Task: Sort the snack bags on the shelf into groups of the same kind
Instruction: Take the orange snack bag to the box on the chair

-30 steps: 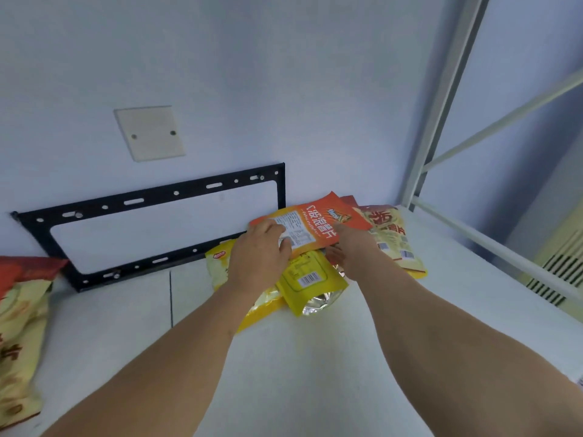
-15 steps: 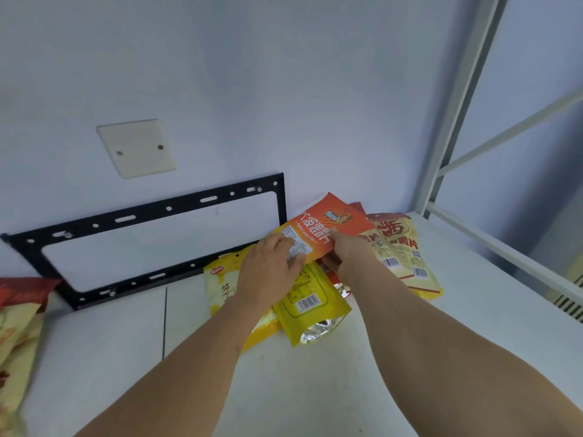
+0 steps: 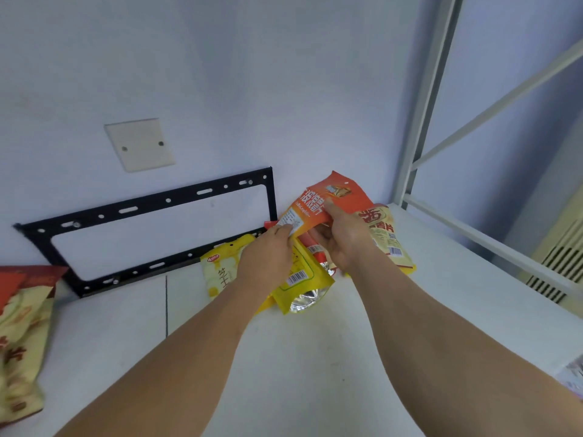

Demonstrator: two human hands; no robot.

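Observation:
An orange snack bag (image 3: 334,200) is lifted off the pile at the back of the white shelf (image 3: 315,357). My right hand (image 3: 340,238) pinches it, thumb on its printed face, and my left hand (image 3: 271,257) holds its lower left corner. Under the hands lie a yellow bag with a barcode and a foil bottom (image 3: 303,282), a pale yellow bag (image 3: 220,269) to its left, and a cream and yellow bag (image 3: 388,238) to the right. A bit of another red bag shows between my hands, mostly hidden.
A cream and red bag (image 3: 22,326) lies at the shelf's far left edge. A black metal bracket (image 3: 151,203) and a beige wall plate (image 3: 140,143) sit on the back wall. The white shelf post and rails (image 3: 422,121) stand at the right.
The orange bag has been lifted and tipped more upright off the pile, both hands rising with it. My right thumb has moved onto its face. The camera has shifted a little.

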